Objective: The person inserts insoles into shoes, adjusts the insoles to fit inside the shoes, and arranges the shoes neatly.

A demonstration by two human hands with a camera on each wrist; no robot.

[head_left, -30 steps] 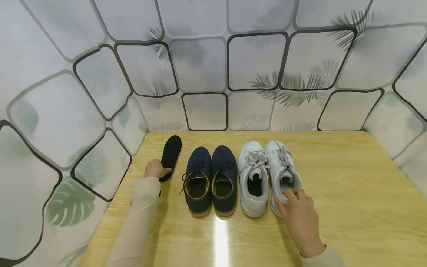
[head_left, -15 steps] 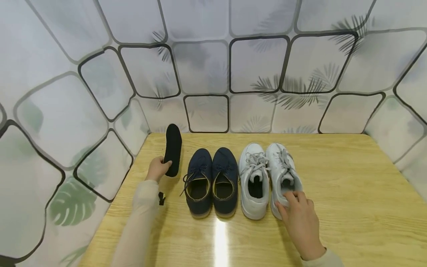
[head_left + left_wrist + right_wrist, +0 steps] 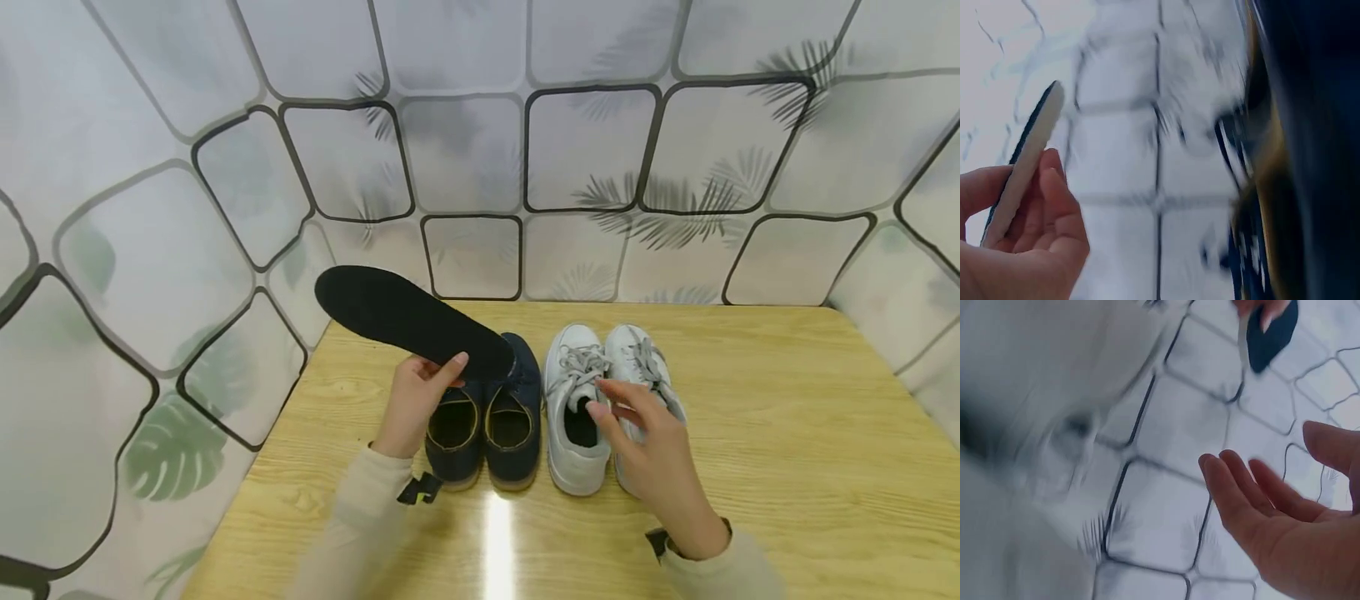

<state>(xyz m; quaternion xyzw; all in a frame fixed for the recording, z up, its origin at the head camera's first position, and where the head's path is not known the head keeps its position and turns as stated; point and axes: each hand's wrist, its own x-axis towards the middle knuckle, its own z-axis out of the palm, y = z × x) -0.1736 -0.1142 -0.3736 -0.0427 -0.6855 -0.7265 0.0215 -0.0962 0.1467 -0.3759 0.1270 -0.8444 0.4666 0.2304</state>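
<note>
A black insole (image 3: 405, 317) is pinched between the thumb and fingers of my left hand (image 3: 420, 396). It is raised and slanted, overlapping the toes of the navy shoes in the head view. Its pale underside and edge (image 3: 1025, 165) show in the left wrist view. The navy lace-up shoes (image 3: 513, 442) stand side by side below it. My right hand (image 3: 652, 442) is raised over the white sneakers (image 3: 576, 467), its fingers loosely bent with nothing between them. In the right wrist view the right hand (image 3: 1272, 519) has thumb and fingers apart.
The pale wooden table (image 3: 787, 417) continues to the right of the sneakers. Behind it and along both sides runs a patterned backdrop (image 3: 480, 150) with dark outlines and leaf prints. A dark strap (image 3: 420, 489) is on the left wrist.
My left hand has lifted the insole off the table's left side and carried it right, turning it sideways. My right hand has left the right sneaker's heel and moved up and left.
</note>
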